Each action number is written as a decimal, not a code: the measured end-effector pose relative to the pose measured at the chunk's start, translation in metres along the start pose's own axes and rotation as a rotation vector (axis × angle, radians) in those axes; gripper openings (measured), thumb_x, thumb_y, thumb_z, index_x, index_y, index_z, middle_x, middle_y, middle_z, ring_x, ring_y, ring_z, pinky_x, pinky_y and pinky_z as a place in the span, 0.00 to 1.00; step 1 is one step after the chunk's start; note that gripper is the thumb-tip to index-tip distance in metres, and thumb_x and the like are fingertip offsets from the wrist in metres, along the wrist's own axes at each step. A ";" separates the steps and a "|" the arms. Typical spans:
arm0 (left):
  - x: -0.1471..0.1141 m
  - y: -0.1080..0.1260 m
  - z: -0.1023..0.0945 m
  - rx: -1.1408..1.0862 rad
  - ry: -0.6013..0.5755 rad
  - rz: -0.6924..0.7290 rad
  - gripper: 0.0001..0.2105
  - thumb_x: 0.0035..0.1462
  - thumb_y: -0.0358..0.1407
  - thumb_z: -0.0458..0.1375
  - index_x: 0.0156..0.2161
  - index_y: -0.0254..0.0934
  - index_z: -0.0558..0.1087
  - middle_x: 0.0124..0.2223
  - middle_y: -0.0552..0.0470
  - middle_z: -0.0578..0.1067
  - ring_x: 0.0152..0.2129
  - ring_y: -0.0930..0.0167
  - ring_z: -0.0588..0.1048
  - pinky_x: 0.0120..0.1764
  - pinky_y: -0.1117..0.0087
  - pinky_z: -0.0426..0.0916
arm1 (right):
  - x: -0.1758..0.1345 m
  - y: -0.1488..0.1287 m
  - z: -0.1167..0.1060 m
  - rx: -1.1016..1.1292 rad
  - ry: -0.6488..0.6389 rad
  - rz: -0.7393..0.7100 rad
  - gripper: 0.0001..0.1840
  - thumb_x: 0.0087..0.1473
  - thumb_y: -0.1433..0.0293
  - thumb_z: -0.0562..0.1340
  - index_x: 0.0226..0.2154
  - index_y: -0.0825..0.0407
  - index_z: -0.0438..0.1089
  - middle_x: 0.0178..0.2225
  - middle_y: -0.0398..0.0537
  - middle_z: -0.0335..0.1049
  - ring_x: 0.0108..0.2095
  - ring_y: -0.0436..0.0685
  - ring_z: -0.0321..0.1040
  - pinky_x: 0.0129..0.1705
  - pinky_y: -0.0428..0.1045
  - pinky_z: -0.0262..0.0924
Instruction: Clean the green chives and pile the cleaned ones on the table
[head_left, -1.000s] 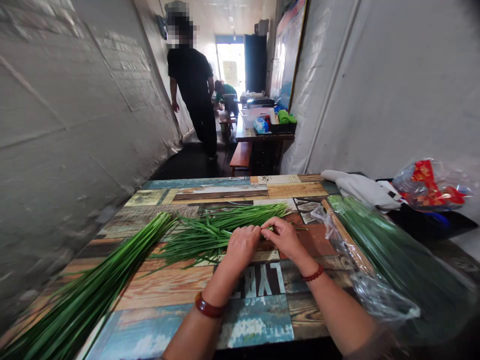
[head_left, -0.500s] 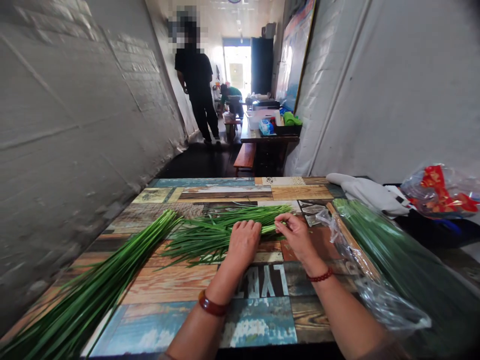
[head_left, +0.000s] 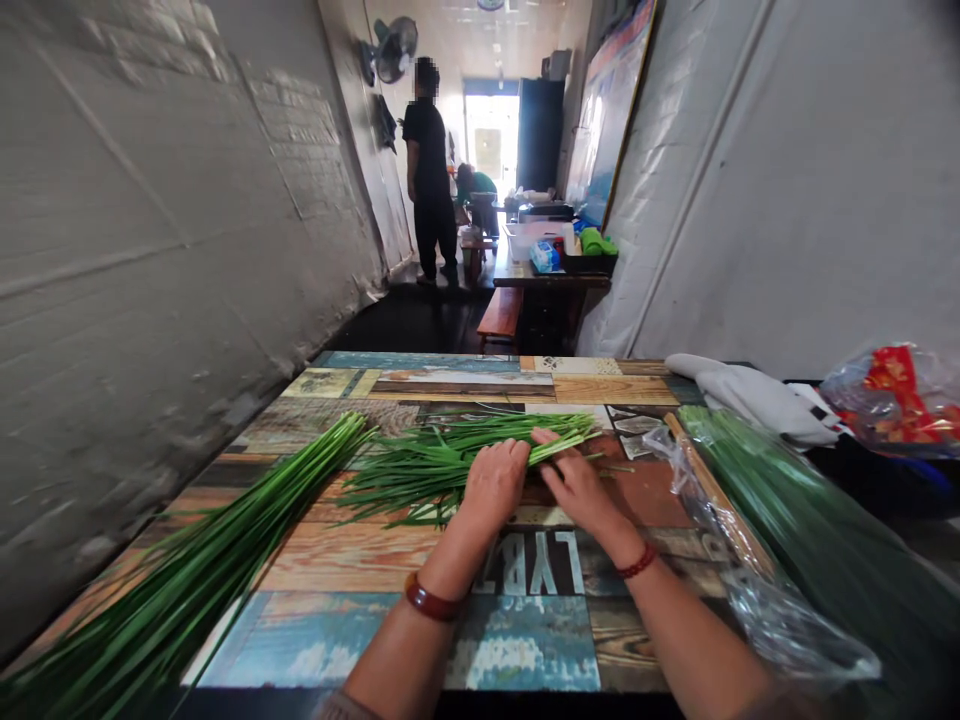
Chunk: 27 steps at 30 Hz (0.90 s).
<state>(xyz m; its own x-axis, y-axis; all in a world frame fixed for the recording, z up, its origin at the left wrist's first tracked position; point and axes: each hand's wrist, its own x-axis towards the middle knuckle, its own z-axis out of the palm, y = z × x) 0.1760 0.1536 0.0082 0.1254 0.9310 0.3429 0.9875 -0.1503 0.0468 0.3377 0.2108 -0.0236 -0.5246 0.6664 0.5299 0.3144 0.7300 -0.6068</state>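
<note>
Several long green garlic chives (head_left: 420, 465) lie across the middle of the table, pale stem ends to the right. My left hand (head_left: 495, 485), wearing a brown bangle, is closed over a small bundle of them near the stems. Just to its right, my right hand (head_left: 577, 485), with a red beaded bracelet, has its fingers around the pale stem ends (head_left: 566, 440) of that bundle; its fingertips are partly hidden behind the stems. A larger bunch of chives (head_left: 247, 530) rests on the left side of the table.
At the right, more chives (head_left: 765, 500) lie in clear plastic beside a wooden stick (head_left: 716, 490). A grey-white cloth (head_left: 750, 395) and a red-and-clear plastic bag (head_left: 892, 390) are behind. A person in black (head_left: 433, 180) stands farther back, near a second table (head_left: 517, 270).
My right hand has moved left along the stems, closer to my left hand, and its fingers now go around them. The person in black has walked farther away; the view has shifted slightly.
</note>
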 end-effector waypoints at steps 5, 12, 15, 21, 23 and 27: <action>-0.001 0.000 0.000 -0.074 0.104 0.058 0.10 0.64 0.33 0.47 0.46 0.38 0.67 0.39 0.48 0.73 0.36 0.66 0.71 0.39 0.65 0.65 | -0.007 -0.009 0.014 -0.299 -0.291 -0.140 0.28 0.60 0.67 0.57 0.62 0.54 0.56 0.61 0.59 0.58 0.63 0.63 0.50 0.63 0.64 0.50; -0.001 -0.002 -0.005 -0.393 0.201 -0.009 0.09 0.63 0.33 0.47 0.44 0.37 0.68 0.41 0.46 0.74 0.40 0.68 0.71 0.46 0.65 0.65 | -0.010 -0.004 0.021 -0.438 -0.382 -0.182 0.27 0.59 0.57 0.58 0.59 0.47 0.61 0.62 0.54 0.58 0.64 0.66 0.49 0.64 0.64 0.44; 0.003 -0.007 -0.022 -0.630 0.315 -0.103 0.11 0.65 0.37 0.44 0.36 0.37 0.67 0.32 0.52 0.72 0.30 0.73 0.70 0.37 0.71 0.65 | -0.011 -0.003 0.023 -0.464 -0.365 -0.167 0.34 0.59 0.53 0.57 0.64 0.46 0.54 0.66 0.51 0.49 0.67 0.67 0.40 0.65 0.64 0.42; 0.033 -0.013 -0.090 -1.054 0.549 -0.179 0.12 0.64 0.45 0.48 0.36 0.39 0.63 0.22 0.61 0.62 0.17 0.79 0.61 0.23 0.77 0.58 | -0.012 -0.001 0.023 -0.453 -0.352 -0.146 0.34 0.59 0.52 0.55 0.64 0.43 0.51 0.68 0.48 0.43 0.68 0.64 0.38 0.65 0.62 0.41; 0.046 -0.009 -0.110 -1.171 0.589 -0.146 0.12 0.63 0.46 0.50 0.36 0.39 0.63 0.21 0.62 0.59 0.15 0.80 0.58 0.20 0.78 0.54 | -0.010 0.000 0.024 -0.455 -0.368 -0.129 0.34 0.59 0.52 0.56 0.64 0.43 0.52 0.68 0.48 0.43 0.68 0.65 0.38 0.65 0.62 0.41; 0.069 0.004 -0.136 -1.114 0.649 -0.020 0.13 0.62 0.46 0.51 0.34 0.38 0.64 0.21 0.62 0.57 0.15 0.81 0.56 0.20 0.79 0.54 | -0.007 0.001 0.026 -0.464 -0.402 -0.109 0.35 0.57 0.52 0.57 0.64 0.45 0.54 0.67 0.51 0.45 0.67 0.69 0.41 0.63 0.64 0.43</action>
<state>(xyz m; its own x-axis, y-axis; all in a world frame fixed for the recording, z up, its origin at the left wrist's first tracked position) 0.1753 0.1720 0.1591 -0.2671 0.6525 0.7091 0.3380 -0.6257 0.7030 0.3207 0.2027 -0.0431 -0.8013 0.5412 0.2551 0.5061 0.8405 -0.1933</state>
